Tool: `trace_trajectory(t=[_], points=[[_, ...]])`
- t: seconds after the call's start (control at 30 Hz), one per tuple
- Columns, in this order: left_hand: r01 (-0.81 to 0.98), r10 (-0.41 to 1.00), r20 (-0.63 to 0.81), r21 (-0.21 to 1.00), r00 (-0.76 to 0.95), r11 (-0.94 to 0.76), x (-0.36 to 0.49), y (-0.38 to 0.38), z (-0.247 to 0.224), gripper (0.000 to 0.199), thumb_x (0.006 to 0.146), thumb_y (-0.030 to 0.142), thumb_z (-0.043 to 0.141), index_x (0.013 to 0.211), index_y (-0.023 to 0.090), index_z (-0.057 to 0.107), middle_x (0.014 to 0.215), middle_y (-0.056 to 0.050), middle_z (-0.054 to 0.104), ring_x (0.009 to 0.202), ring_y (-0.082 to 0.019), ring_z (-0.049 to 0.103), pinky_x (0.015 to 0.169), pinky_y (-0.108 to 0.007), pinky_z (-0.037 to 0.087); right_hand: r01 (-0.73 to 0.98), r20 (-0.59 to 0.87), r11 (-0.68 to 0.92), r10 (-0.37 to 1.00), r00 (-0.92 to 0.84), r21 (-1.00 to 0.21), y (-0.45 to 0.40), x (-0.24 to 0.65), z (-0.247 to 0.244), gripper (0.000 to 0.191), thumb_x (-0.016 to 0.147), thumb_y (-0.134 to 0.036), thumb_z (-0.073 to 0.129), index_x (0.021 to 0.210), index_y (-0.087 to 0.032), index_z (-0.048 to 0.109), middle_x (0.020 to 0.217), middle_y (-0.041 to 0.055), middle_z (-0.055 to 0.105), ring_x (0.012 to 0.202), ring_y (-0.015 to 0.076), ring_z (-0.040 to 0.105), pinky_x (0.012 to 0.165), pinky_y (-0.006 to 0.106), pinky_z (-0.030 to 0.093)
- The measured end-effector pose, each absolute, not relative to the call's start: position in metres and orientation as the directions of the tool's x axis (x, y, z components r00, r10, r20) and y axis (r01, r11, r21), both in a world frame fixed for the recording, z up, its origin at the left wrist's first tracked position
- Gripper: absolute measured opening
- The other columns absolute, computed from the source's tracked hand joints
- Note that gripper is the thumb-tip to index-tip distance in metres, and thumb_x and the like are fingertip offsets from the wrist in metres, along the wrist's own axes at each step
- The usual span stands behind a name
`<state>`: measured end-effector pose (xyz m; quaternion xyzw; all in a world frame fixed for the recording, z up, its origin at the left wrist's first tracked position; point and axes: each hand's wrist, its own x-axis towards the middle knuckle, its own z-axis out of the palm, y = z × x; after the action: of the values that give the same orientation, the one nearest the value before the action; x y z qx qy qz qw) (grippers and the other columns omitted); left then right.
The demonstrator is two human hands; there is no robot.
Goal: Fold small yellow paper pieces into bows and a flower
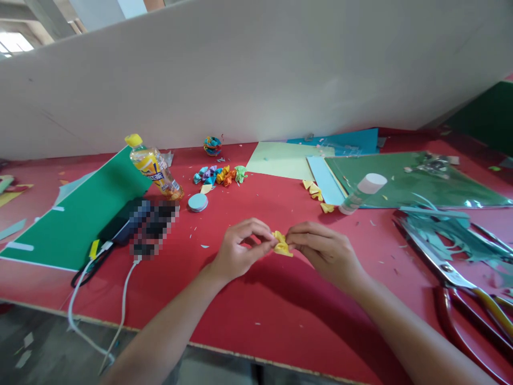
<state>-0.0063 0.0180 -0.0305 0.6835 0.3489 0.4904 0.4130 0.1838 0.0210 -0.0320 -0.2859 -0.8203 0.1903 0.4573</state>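
A small folded yellow paper piece [282, 245] is held above the red table between my two hands. My left hand [244, 245] pinches its left edge between thumb and fingers. From the other side, my right hand [324, 248] grips it with closed fingertips. Several similar yellow folded pieces [313, 189] lie beyond my right hand, beside a white-capped glue stick [363, 193] that stands tilted in view. Farther off to the left sit crumpled folded papers [224, 175] in blue, purple, orange and green, near a stack of pale blue paper discs [197, 202].
Large red-handled scissors [451, 275] rest at right beside teal paper scraps [444, 230]. A drink bottle [154, 168], a black power bank [124, 219] and white cables [76, 299] are at left. Green sheets [417, 182] and a white partition [256, 75] lie behind. The table's front edge [224, 350] is near me.
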Motion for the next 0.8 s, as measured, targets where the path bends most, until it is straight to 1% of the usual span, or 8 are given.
trace_trajectory(t=[0.1,0.27,0.33,0.4,0.47,0.53,0.7,0.8], points=[[0.157,0.829,0.451,0.84,0.331,-0.52,-0.0098,0.0179,-0.0291,0.008,0.073,0.022,0.063,0.08,0.018,0.066,0.079,-0.004,0.06,0.067,-0.01,0.056,0.054,-0.019,0.048,0.284,0.642,0.77,0.635,-0.429,-0.572,0.0216,0.1846,-0.0339,0.021,0.081,-0.003,0.049,0.083,-0.018,0.062,0.081,0.0041,0.061,0.07,0.0096,0.059,0.065,0.02,0.048],[0.139,0.833,0.422,0.858,0.359,-0.495,-0.0106,0.02,-0.0292,0.02,0.063,0.023,0.073,0.082,0.022,0.071,0.074,-0.002,0.057,0.063,-0.01,0.054,0.052,-0.02,0.046,0.289,0.634,0.764,0.641,-0.433,-0.576,0.0221,0.1861,-0.0349,0.02,0.081,-0.003,0.049,0.082,-0.017,0.062,0.081,0.004,0.061,0.07,0.0093,0.059,0.065,0.019,0.047],[0.095,0.851,0.383,0.892,0.36,-0.442,-0.0104,0.0205,-0.0294,0.017,0.065,0.022,0.072,0.082,0.023,0.072,0.073,-0.001,0.057,0.062,-0.01,0.054,0.053,-0.021,0.046,0.291,0.633,0.766,0.64,-0.435,-0.574,0.0222,0.1861,-0.0343,0.019,0.08,-0.003,0.049,0.081,-0.017,0.062,0.081,0.004,0.061,0.07,0.0093,0.059,0.065,0.019,0.047],[0.052,0.873,0.304,0.936,0.381,-0.349,-0.0106,0.02,-0.0285,0.016,0.069,0.022,0.069,0.084,0.024,0.071,0.075,-0.001,0.056,0.06,-0.009,0.054,0.052,-0.02,0.046,0.284,0.636,0.767,0.637,-0.435,-0.575,0.0225,0.1859,-0.0336,0.019,0.08,-0.003,0.05,0.081,-0.017,0.062,0.081,0.004,0.061,0.07,0.0093,0.059,0.065,0.019,0.047],[0.041,0.883,0.228,0.963,0.41,-0.267,-0.011,0.0188,-0.0267,0.016,0.073,0.023,0.065,0.088,0.024,0.071,0.078,-0.002,0.056,0.058,-0.008,0.055,0.05,-0.02,0.047,0.277,0.64,0.768,0.637,-0.43,-0.578,0.0227,0.1857,-0.0332,0.02,0.081,-0.002,0.049,0.082,-0.018,0.062,0.08,0.0039,0.061,0.07,0.0092,0.059,0.064,0.019,0.047],[0.059,0.89,0.198,0.968,0.412,-0.243,-0.0113,0.0176,-0.025,0.017,0.075,0.024,0.062,0.09,0.023,0.07,0.081,-0.003,0.056,0.059,-0.008,0.055,0.048,-0.019,0.047,0.278,0.641,0.766,0.639,-0.425,-0.58,0.0229,0.1856,-0.0333,0.02,0.081,-0.002,0.049,0.082,-0.018,0.062,0.08,0.0038,0.061,0.069,0.0092,0.059,0.065,0.019,0.047],[0.119,0.908,0.235,0.949,0.346,-0.291,-0.0093,0.0177,-0.0258,0.013,0.072,0.026,0.065,0.082,0.02,0.072,0.074,-0.003,0.058,0.056,-0.007,0.051,0.047,-0.019,0.043,0.308,0.646,0.775,0.63,-0.431,-0.551,0.0231,0.1859,-0.0347,0.019,0.081,-0.004,0.049,0.081,-0.018,0.062,0.08,0.004,0.062,0.069,0.0093,0.059,0.065,0.019,0.048],[0.099,0.926,0.205,0.964,0.317,-0.247,-0.007,0.0192,-0.0289,0.01,0.066,0.026,0.071,0.073,0.019,0.072,0.069,-0.002,0.057,0.054,-0.007,0.05,0.045,-0.018,0.04,0.329,0.648,0.79,0.613,-0.453,-0.517,0.0237,0.1855,-0.0357,0.018,0.082,-0.005,0.048,0.081,-0.017,0.062,0.08,0.0048,0.063,0.069,0.0105,0.059,0.064,0.021,0.048]])
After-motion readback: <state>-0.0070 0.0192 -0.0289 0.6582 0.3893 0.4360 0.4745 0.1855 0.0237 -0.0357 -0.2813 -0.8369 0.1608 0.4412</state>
